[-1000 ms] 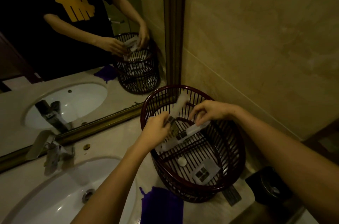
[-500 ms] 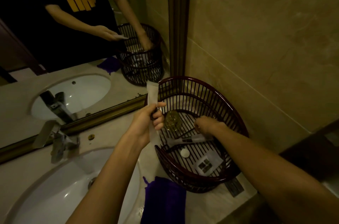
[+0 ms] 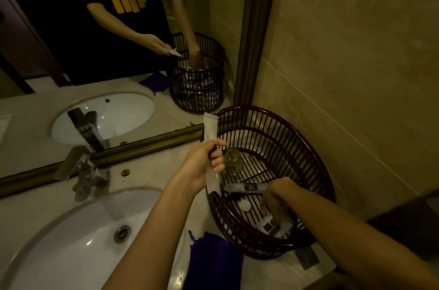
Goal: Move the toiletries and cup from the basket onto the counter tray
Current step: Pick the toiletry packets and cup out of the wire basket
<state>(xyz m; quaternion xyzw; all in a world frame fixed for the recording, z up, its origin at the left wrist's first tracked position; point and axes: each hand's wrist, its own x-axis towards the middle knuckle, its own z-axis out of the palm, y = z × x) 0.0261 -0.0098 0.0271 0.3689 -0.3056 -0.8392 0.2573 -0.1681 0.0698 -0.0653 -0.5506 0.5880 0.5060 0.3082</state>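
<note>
A dark red slatted basket (image 3: pixel 297 137) stands on the counter in the corner by the wall. My left hand (image 3: pixel 204 161) is at its left rim, shut on a long white sachet (image 3: pixel 210 128) held upright. My right hand (image 3: pixel 276 199) is down inside the basket, blurred, its fingers on a flat white packet (image 3: pixel 273 226) with dark squares; whether it grips the packet I cannot tell. On the basket floor lie a clear glass cup (image 3: pixel 232 160), a long wrapped toiletry (image 3: pixel 244 187) and a small white round piece (image 3: pixel 244 205).
A white sink (image 3: pixel 71 249) with a chrome tap (image 3: pixel 83 171) fills the counter's left. A purple cloth (image 3: pixel 213 261) lies in front of the basket. A mirror (image 3: pixel 95 52) stands behind, a tiled wall (image 3: pixel 356 75) to the right, and a dark object (image 3: pixel 306 257) at the counter's edge.
My left hand lifted the white sachet out to the basket's left rim. My right hand let go of the long wrapped toiletry and dropped lower, toward the flat packet.
</note>
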